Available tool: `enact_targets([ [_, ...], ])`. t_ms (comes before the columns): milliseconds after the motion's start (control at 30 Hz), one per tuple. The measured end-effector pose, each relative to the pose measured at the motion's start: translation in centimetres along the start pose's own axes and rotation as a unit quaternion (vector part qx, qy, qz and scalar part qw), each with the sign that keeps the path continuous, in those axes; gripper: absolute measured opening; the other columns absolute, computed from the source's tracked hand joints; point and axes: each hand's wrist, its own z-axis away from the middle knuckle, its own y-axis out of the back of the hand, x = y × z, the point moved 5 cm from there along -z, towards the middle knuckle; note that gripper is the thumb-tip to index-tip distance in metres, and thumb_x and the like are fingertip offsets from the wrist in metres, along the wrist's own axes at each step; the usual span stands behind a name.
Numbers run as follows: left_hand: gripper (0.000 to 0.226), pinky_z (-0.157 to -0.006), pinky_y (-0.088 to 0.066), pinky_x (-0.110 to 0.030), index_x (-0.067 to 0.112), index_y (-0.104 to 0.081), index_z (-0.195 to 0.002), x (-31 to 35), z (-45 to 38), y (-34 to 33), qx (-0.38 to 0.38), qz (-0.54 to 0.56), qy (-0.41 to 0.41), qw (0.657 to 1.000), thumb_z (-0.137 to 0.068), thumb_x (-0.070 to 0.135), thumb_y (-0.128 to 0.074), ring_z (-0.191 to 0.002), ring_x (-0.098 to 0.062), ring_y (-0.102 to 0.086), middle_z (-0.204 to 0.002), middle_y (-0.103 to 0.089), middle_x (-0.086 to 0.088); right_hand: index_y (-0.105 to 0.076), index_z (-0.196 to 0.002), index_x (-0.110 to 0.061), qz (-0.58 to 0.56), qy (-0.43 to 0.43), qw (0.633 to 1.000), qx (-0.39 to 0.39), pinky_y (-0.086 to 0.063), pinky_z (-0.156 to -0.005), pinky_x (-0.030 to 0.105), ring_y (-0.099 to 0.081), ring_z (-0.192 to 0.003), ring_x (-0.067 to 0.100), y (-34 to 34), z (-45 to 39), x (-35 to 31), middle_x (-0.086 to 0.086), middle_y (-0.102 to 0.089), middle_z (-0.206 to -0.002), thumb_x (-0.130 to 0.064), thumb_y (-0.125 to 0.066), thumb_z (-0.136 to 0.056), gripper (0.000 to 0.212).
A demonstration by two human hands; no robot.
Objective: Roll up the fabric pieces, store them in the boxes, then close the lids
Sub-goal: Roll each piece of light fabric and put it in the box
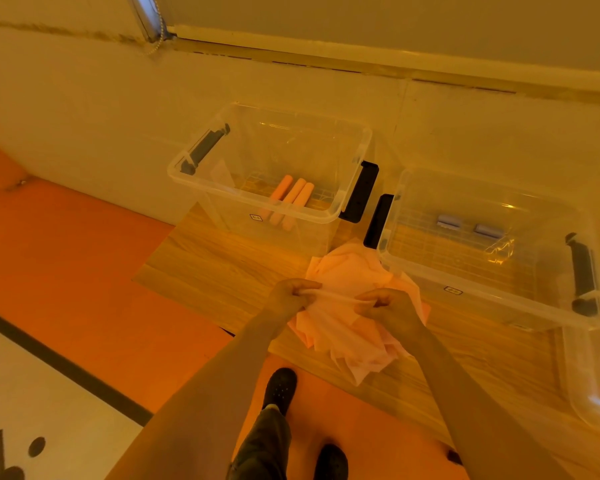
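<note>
Three orange rolls (291, 199) in left box (349, 140), two grey rolls (468, 225) in right box (413, 268) (both grips (293, 295) (383, 304) pinching pink fabric (347, 327)).

Before you on the table (222, 271) stand two open boxes side by side: the left box (257, 202) holds three rolls (291, 199), the right box (492, 299) two rolls (468, 226) near its far wall. The fabric pile (347, 327) lies in front of them, between your left hand (290, 297) and right hand (392, 308). A lid (596, 382) lies at the right edge.

A wooden table (222, 271) stands on an orange floor (84, 271), black shoes (279, 388) beneath.
</note>
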Motion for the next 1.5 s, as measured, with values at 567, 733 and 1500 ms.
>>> enact_targets([
  [567, 0.039, -0.085, -0.056, -0.040, 0.031, -0.068, -0.100, -0.4, 1.1, -0.8, -0.035, 0.091, 0.013, 0.995, -0.086, -0.005, -0.061, -0.107, -0.026, -0.058, -0.120, -0.057, -0.005, -0.062, -0.114, -0.012, 0.010, 0.021, 1.000, 0.006, -0.047, -0.091, 0.032, -0.058, -0.105, 0.018, -1.2, -0.1, -1.2, -0.001, -0.061, -0.110, -0.021, -0.069, -0.087, 0.029],
  [733, 0.035, -0.086, -0.055, -0.040, 0.028, -0.069, -0.099, -0.2, 1.0, -0.4, -0.044, 0.064, 0.008, 0.997, -0.090, -0.002, -0.056, -0.103, -0.025, -0.059, -0.116, -0.060, -0.005, -0.059, -0.111, -0.018, -0.034, 0.035, 0.999, 0.021, -0.045, -0.086, 0.032, -0.056, -0.105, 0.019, -1.3, 0.1, -1.5, 0.001, -0.060, -0.111, -0.016, -0.071, -0.085, 0.029],
  [1500, 0.021, -0.086, -0.053, -0.035, 0.025, -0.068, -0.112, 10.6, 4.1, 5.2, 0.014, 0.027, -0.135, 0.990, -0.092, 0.024, -0.060, -0.111, -0.023, -0.058, -0.114, -0.065, 0.000, -0.072, -0.104, -0.017, -0.015, 0.185, 0.983, 0.011, -0.052, -0.081, 0.027, -0.062, -0.096, 0.013, 0.2, 4.1, -14.1, -0.002, -0.068, -0.102, -0.010, -0.071, -0.084, 0.021],
])
